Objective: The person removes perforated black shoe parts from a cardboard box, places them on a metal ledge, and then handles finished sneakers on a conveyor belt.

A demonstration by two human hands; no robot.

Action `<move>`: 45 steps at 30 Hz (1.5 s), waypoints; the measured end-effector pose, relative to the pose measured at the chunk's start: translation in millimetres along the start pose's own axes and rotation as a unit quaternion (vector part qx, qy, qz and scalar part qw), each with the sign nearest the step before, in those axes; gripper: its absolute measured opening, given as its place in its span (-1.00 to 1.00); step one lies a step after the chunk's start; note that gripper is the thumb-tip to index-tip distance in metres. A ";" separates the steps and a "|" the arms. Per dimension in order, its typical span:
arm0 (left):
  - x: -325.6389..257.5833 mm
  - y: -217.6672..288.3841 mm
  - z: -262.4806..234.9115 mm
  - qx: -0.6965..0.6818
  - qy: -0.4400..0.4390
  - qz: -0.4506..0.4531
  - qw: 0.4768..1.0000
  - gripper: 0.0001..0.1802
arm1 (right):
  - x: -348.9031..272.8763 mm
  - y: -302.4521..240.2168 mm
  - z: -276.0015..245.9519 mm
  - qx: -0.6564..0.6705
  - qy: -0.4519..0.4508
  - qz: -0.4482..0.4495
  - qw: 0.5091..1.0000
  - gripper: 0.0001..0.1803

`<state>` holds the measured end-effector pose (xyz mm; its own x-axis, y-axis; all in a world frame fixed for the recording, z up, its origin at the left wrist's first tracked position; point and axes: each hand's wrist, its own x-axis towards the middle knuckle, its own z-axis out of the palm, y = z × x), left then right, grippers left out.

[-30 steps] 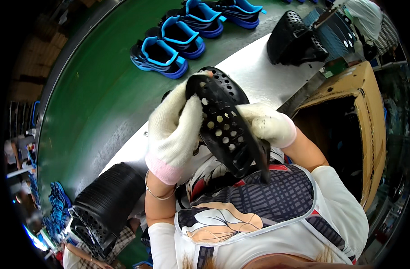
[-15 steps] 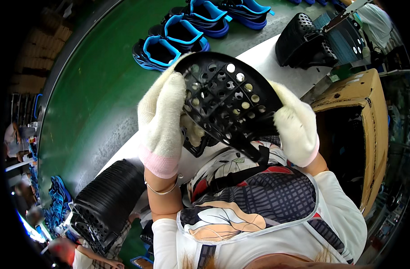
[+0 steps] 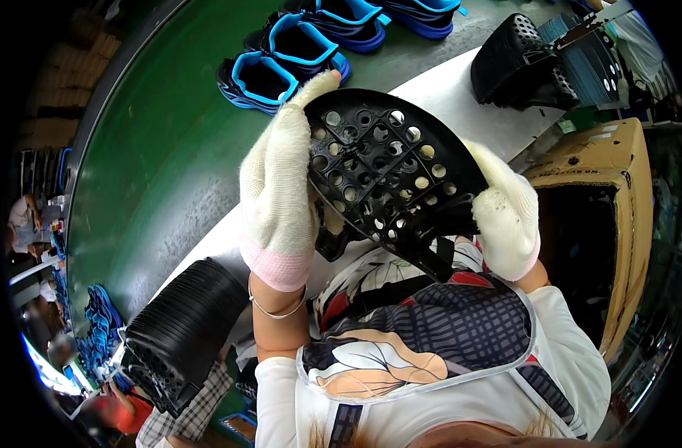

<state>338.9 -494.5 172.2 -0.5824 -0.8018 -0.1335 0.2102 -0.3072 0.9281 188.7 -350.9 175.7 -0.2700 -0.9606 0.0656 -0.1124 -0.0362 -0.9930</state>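
Between my hands, above my lap, is a curved black plastic piece (image 3: 392,179) with rows of round holes. My left hand (image 3: 277,187), in a cream knit glove with a pink cuff, grips its left edge; a bare fingertip shows at the top. The right edge is held by my right hand (image 3: 509,216), gloved the same way, its fingers partly hidden behind the piece. Beyond them, several black and blue shoes (image 3: 263,81) stand in a row on the green table.
A nested stack of black plastic pieces (image 3: 188,321) lies at lower left; another black stack (image 3: 509,67) stands at upper right. An open cardboard box (image 3: 628,187) is at my right. The green table (image 3: 154,172) has a white edge strip. Other people (image 3: 124,411) are at far lower left.
Both hands have moved slightly right with the black piece, which has turned a little and shows its holed face more fully. A person at lower left has shifted.
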 end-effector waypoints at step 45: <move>-67.7 -19.6 -65.8 -0.206 -0.051 0.017 0.977 -0.32 | -13.2 -18.5 57.5 -0.146 -0.115 -0.039 0.982 -0.52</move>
<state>425.9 -467.9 140.2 -0.6396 -0.7671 -0.0499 0.5169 -0.4772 0.7107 249.3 -353.3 187.6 -0.0314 -0.9961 0.0826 -0.4030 -0.0630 -0.9130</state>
